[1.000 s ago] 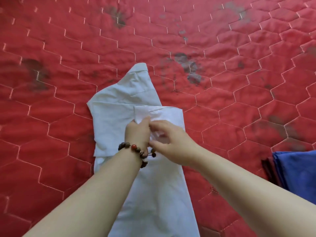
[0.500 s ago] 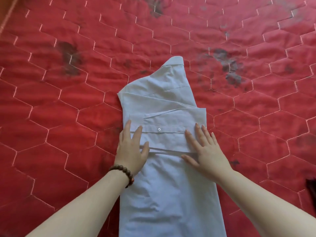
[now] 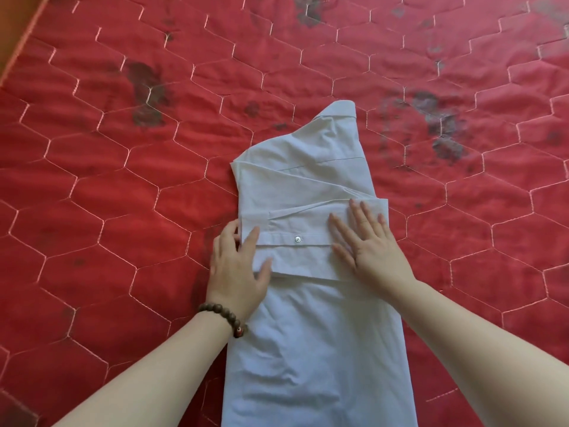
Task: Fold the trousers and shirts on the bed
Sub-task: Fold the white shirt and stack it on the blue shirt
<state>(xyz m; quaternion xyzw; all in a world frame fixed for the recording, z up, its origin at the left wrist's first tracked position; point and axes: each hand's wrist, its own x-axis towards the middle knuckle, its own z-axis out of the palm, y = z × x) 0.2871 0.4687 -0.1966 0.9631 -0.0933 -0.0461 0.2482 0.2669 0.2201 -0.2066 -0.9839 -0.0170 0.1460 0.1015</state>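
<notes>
A pale blue-white shirt [image 3: 308, 349] lies lengthwise on the red quilted bed [image 3: 123, 195], folded into a long narrow strip with its collar pointing away from me. A sleeve with a buttoned cuff [image 3: 297, 240] is folded across its middle. My left hand [image 3: 238, 269], with a bead bracelet on the wrist, lies flat at the shirt's left edge, thumb and forefinger on the cuff end. My right hand [image 3: 368, 249] presses flat with straight, spread fingers on the right side of the folded sleeve. Neither hand grips the cloth.
The red quilt with hexagon stitching and dark stains spreads on all sides of the shirt. An orange-brown strip [image 3: 18, 29] beyond the bed's edge shows at the top left corner.
My hands went from pinching the sleeve cuff to lying flat on it. Since half a second ago the left hand slid outward to the shirt's left edge and the right moved slightly up.
</notes>
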